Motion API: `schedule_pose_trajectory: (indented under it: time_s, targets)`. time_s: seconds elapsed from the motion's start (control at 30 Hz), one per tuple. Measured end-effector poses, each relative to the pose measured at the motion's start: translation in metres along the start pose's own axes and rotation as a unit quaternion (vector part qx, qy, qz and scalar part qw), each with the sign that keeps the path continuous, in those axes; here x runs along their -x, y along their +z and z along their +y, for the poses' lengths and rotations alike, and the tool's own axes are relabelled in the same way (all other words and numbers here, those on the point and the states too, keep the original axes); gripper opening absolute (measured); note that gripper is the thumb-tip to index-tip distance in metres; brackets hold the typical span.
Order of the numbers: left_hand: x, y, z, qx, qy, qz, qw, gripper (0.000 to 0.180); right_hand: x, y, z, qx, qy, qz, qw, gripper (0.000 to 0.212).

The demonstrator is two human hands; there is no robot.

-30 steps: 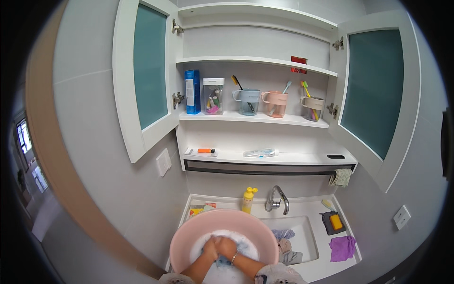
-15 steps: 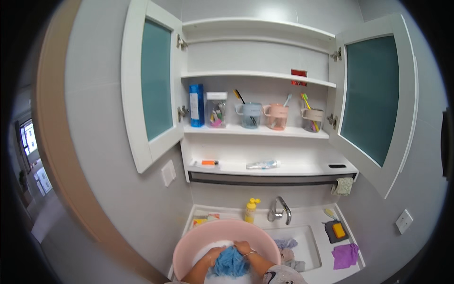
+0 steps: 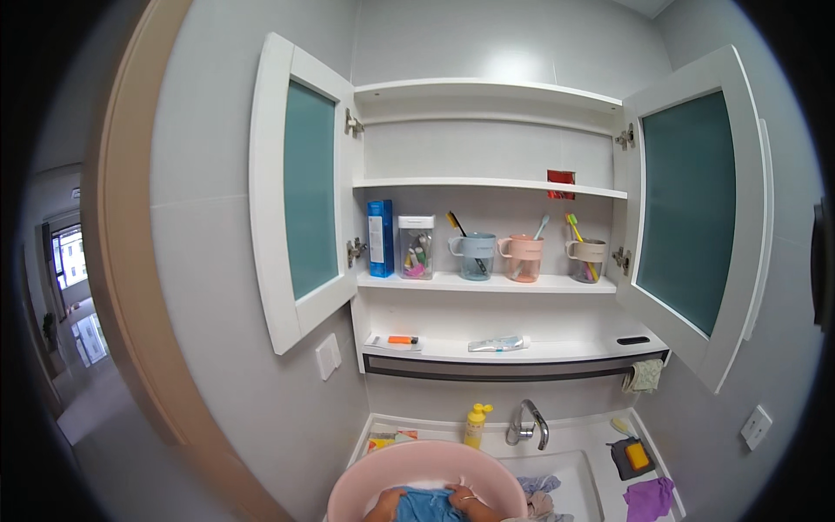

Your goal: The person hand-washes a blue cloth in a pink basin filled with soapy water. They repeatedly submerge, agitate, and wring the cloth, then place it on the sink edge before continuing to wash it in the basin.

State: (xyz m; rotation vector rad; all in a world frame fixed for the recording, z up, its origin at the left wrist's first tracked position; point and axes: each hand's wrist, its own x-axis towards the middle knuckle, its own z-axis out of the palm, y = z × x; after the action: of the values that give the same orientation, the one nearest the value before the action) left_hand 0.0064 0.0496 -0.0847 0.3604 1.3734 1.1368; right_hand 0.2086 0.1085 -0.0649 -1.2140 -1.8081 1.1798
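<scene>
At the bottom edge of the head view a pink plastic basin [image 3: 409, 461] sits on the sink counter. Inside it lies a wet blue cloth [image 3: 426, 505]. My left hand [image 3: 389, 503] grips the cloth's left side and my right hand [image 3: 461, 499] grips its right side, a ring showing on a finger. Only the tops of both hands show; the forearms are cut off by the frame's lower edge.
A chrome tap [image 3: 527, 424] and a yellow bottle [image 3: 475, 425] stand behind the basin. More cloths [image 3: 539, 496] lie in the sink, a purple rag [image 3: 648, 498] at the right. Above, an open wall cabinet [image 3: 487, 283] holds cups, toothbrushes and a blue box; both its doors swing outward.
The view has tilted upward, so the basin and my hands have slid toward the lower edge. My hands have lifted the blue cloth out of the suds and still hold it.
</scene>
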Motion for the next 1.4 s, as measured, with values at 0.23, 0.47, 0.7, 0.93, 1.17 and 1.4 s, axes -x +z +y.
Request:
schedule_pose_trajectory:
  time_s: [0.23, 0.47, 0.7, 0.93, 1.17, 1.4]
  targets:
    - [-0.047, -0.017, -0.073, 0.267, 0.013, -0.218, 0.939, 0.037, 0.094, 0.052, -0.138, 0.080, -0.153, -0.039, 0.984, 0.026]
    - [0.069, 0.068, -0.017, 0.110, 0.008, -0.011, 0.994, 0.033, 0.051, 0.011, -0.122, 0.235, -0.017, 0.069, 0.969, 0.043]
    - [0.074, 0.028, -0.029, 0.282, -0.036, -0.168, 0.944, 0.033, 0.099, 0.036, -0.166, 0.203, -0.161, -0.052, 0.964, 0.039]
    - [0.132, 0.049, 0.040, 0.149, 0.080, -0.019, 0.985, 0.023, -0.003, -0.013, -0.028, -0.040, 0.136, 0.030, 0.989, 0.026]
    - [0.081, 0.002, -0.008, -0.212, 0.043, -0.058, 0.975, 0.031, 0.005, 0.006, 0.012, 0.258, -0.015, -0.192, 0.947, 0.037]
    - [0.082, 0.011, -0.005, -0.171, 0.101, 0.089, 0.976, 0.030, 0.002, 0.006, 0.014, 0.314, 0.025, -0.124, 0.941, 0.039]
